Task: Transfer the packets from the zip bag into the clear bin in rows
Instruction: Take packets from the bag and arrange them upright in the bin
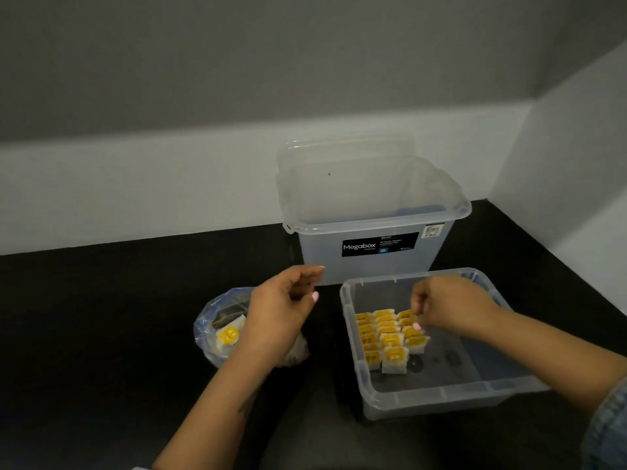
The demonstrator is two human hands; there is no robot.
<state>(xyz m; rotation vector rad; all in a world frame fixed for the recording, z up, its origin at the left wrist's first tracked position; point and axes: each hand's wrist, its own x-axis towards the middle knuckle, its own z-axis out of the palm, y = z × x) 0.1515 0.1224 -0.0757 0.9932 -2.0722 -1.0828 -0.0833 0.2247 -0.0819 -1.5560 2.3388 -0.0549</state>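
Head view: we see yellow-and-white packets standing in three rows in the clear bin's left part; one more packet sits in the zip bag to its left. Our right hand hovers over the rows, fingers curled; whether it grasps anything we cannot tell. Our left hand hangs loosely curled and empty above the bag. A taller Megabox bin stands behind.

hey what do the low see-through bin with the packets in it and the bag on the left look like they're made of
The low clear bin looks like rigid, slightly frosted moulded plastic: the dark counter shows through its walls and its thick rim holds shape. The blue-tinted see-through zip bag seems thin, glossy plastic film: it crumples, and a yellow-and-white packet shows through.
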